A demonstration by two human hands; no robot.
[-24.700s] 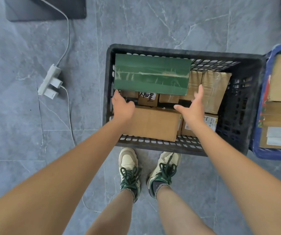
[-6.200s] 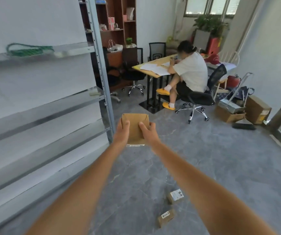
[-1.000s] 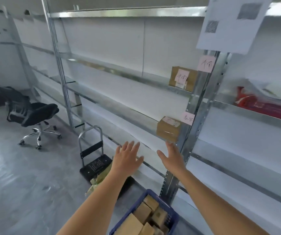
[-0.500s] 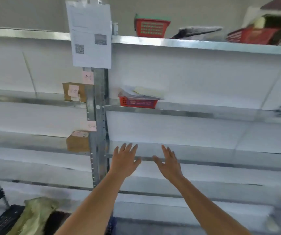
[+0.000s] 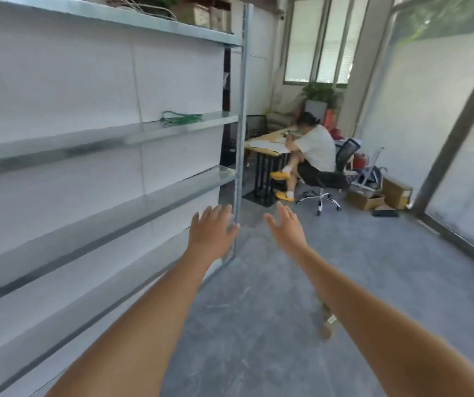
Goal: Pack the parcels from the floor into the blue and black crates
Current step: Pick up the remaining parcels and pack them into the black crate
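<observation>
I see my left hand and right hand stretched out flat with fingers spread, holding nothing. A small brown cardboard parcel lies on the smooth grey stone floor, partly hidden behind my right arm. Shiny metal shelves stand on my left.

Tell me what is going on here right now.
A person is walking along the silver metal shelving rack with both arms stretched out ahead. The left hand and the right hand are open and hold nothing. A small brown cardboard parcel lies on the grey floor, partly hidden behind the right forearm. No crate is in view. At the far end, another person sits on a black office chair at a wooden desk.
</observation>
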